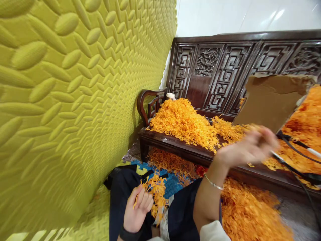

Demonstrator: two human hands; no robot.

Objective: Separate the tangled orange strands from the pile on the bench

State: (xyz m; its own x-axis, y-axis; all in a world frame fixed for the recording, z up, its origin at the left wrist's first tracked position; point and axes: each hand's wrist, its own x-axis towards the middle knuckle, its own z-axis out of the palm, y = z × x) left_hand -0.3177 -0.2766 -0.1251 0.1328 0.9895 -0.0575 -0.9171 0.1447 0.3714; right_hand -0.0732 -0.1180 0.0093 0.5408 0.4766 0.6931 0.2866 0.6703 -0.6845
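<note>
Dark carved bench (pixel 175 143) beside yellow matting (pixel 75 83); left grip (pixel 138 205) curled round orange strands (pixel 156 190); right grip (pixel 250 146) too blurred to tell.

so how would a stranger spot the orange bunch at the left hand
Start at the dark carved bench, then look down in front of it, between the person's dark trouser legs. A bunch of orange strands trails from the closed left hand. Unlike the bench heap and floor heap, it is small and hand-held.
</note>
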